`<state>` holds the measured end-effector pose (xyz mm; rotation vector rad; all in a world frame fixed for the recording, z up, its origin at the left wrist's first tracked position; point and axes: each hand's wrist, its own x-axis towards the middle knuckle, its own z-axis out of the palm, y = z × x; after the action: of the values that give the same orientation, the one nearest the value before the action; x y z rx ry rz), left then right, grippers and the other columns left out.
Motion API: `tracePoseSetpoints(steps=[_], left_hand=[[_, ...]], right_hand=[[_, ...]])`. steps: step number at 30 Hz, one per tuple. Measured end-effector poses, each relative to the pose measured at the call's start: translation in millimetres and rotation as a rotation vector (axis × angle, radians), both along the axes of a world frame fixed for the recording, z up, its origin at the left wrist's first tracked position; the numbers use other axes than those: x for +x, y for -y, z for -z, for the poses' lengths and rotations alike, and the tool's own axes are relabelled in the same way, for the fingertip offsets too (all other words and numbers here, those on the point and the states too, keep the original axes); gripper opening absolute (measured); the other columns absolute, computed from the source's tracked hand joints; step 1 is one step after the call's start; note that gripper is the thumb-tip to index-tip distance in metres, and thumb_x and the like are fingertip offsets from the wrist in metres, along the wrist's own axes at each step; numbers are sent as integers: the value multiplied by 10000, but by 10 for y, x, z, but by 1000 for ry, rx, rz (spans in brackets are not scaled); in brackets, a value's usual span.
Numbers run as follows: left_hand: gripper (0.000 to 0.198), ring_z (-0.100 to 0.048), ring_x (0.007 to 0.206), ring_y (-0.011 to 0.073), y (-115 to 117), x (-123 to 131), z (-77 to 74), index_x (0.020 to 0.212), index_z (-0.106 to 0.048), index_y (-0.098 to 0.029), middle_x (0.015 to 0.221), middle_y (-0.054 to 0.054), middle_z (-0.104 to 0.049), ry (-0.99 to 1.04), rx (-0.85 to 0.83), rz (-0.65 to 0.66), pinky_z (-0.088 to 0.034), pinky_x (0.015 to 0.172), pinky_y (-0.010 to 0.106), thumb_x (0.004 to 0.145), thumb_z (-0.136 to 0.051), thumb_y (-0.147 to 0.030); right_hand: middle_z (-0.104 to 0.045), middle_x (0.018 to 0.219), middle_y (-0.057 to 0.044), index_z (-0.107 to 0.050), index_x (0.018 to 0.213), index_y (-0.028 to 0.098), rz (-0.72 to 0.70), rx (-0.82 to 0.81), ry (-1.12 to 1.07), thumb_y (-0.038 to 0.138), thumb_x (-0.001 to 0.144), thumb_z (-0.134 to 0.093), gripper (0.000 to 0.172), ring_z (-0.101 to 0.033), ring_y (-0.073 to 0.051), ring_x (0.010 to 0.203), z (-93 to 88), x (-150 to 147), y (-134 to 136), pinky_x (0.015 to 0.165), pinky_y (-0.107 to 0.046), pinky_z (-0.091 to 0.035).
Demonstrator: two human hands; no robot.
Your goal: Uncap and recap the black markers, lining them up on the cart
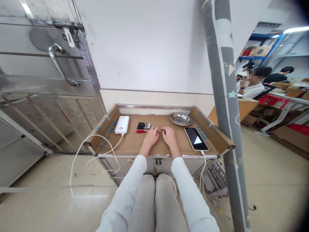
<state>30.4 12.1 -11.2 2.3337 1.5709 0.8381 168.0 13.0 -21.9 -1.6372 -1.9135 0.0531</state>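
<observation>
My left hand (151, 136) and my right hand (169, 135) lie flat side by side on the cardboard-lined table top (135, 145), fingers stretched forward, holding nothing. Just beyond my left fingertips lies a small row of black pens (143, 125) with a red pen (141, 131) nearest me. A white power bank (122, 124) rests to the left, its white cable (79, 154) hanging off the table. On the right, a smartphone (196, 138) lies face up with its screen lit. A shallow steel dish (181, 119) stands at the back right.
A metal cabinet door with a handle (61, 67) rises at the left. A grey padded pillar (224, 96) stands close on the right of the table. Other people sit at a bench with boxes (256, 83) in the far right background.
</observation>
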Motion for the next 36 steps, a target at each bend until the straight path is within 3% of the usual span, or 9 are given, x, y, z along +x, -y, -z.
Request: tracePoseSetpoints(steps=[36], left_hand=[[180,-573,901,177,-25,-5,51,918,-573,-177,997,71,-571,35,30,15,-454,879,332,880,-407,-119]], right_hand=[[-654,1068,-77,-643,1019,174,-14,6,-24,127,875,-407,280,-527,-206,979,13,9,-10,837,-306,-354]])
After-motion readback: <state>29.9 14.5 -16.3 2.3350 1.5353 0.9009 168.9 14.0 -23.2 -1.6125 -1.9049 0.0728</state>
